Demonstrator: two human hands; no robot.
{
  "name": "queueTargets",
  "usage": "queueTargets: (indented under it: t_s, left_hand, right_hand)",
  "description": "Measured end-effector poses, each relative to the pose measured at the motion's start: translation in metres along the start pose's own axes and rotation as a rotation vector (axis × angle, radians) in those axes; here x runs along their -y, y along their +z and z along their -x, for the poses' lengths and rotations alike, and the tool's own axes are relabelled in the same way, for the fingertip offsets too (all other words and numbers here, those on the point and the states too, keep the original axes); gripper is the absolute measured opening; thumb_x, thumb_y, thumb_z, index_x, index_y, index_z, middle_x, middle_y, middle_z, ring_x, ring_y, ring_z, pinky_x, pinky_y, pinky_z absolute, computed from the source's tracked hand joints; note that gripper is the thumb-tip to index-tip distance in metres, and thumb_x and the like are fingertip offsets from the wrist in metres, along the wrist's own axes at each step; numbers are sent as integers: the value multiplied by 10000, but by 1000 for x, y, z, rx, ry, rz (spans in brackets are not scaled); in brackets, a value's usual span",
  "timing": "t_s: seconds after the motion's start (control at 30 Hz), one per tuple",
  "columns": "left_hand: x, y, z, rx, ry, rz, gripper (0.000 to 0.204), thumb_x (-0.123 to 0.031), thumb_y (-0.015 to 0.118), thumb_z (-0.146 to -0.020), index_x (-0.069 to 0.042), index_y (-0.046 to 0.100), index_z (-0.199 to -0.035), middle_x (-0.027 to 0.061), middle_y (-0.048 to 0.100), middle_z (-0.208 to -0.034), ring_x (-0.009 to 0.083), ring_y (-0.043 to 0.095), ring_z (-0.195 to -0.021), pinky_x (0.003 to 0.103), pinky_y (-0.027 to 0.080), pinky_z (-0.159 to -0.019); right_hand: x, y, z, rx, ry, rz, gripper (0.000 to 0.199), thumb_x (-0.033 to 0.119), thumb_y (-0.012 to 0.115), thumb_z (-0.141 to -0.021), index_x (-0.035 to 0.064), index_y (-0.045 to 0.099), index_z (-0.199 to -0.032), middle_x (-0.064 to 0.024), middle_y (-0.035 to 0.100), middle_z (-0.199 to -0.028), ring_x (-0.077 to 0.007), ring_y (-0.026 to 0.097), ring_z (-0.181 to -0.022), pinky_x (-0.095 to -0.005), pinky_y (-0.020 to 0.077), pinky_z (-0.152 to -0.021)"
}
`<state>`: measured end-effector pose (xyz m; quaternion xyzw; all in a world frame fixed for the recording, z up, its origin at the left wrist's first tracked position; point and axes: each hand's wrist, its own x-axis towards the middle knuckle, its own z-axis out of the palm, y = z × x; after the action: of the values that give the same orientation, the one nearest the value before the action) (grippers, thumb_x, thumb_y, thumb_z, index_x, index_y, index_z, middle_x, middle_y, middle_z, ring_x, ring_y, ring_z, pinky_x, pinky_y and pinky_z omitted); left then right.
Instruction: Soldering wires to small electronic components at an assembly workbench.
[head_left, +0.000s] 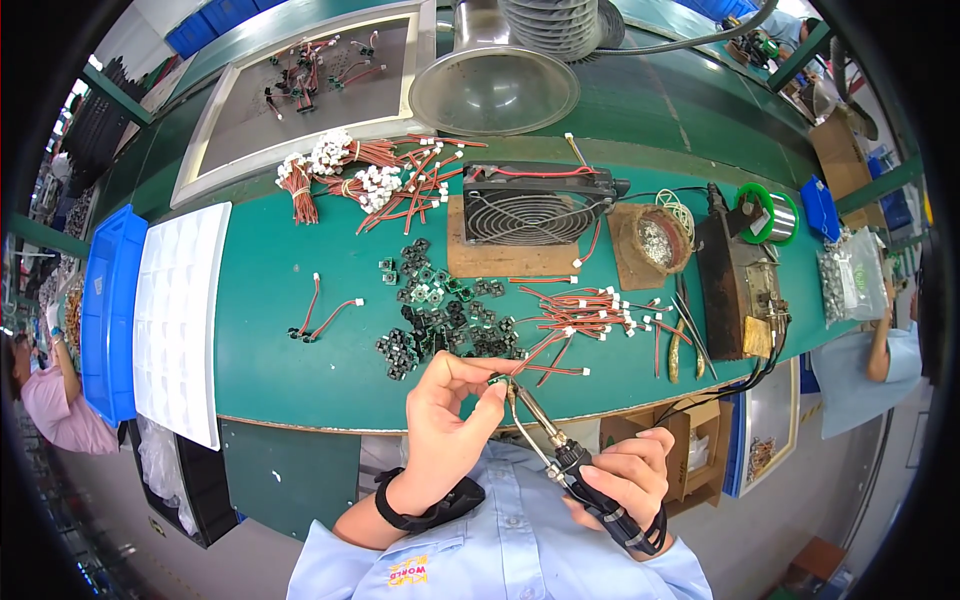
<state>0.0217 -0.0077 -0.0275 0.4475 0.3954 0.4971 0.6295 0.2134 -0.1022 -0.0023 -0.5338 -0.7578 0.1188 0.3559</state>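
Close to the bench's front edge, my left hand [446, 425] pinches a small green circuit board [497, 380] between thumb and fingertips. A black-handled soldering iron [573, 458] with a thin metal feed tube alongside is gripped in my right hand [630, 482]. Its tip meets the board, or comes very near it; the fingers partly hide the spot. Red and black wires [540, 350] with white plugs lie just beyond my left fingertips, and whether one joins the board I cannot tell. A heap of small black-and-green parts [430, 325] sits past my left hand.
A black fan [530, 215] stands mid-bench, a metal fume hood [495, 95] behind it. Bundled wires [375, 185] lie back left. At right are a soldering station [735, 285], solder spool [780, 215] and tweezers [692, 325]. A white tray [175, 320] and blue bin [108, 320] stand left.
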Motion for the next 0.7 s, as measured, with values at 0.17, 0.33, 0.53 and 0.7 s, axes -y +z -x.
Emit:
queueTargets:
  t_s: [0.17,0.33,0.53,0.7]
  left_hand:
    - [0,0,0,-6,0,9,144,75,527,-828,-22,435,-882,224,607,-1021,213,597,-959,320,475,-841]
    - [-1,2,1,-31,7,29,138,59,541,-823,-20,448,-887,193,623,-1017,150,579,-908,272,449,-772]
    - [0,3,1,-35,26,35,137,50,550,-821,-21,453,-886,180,629,-1017,123,570,-890,249,434,-745]
    - [-2,4,0,-30,38,32,141,52,552,-820,-22,449,-883,184,628,-1018,121,567,-885,248,433,-755]
  right_hand:
    - [0,1,0,-5,-7,-2,388,219,783,-541,190,684,-915,52,615,-825,-130,533,-779,-358,328,-809]
    - [-1,3,2,-20,-12,-11,379,220,782,-549,188,684,-914,52,616,-830,-130,535,-775,-355,329,-808]
    - [0,3,3,-25,-16,-3,389,224,793,-549,188,677,-919,56,615,-830,-126,536,-770,-352,327,-809]
    - [0,3,4,-25,-14,-9,412,225,805,-547,191,668,-934,61,607,-815,-122,536,-768,-351,326,-806]
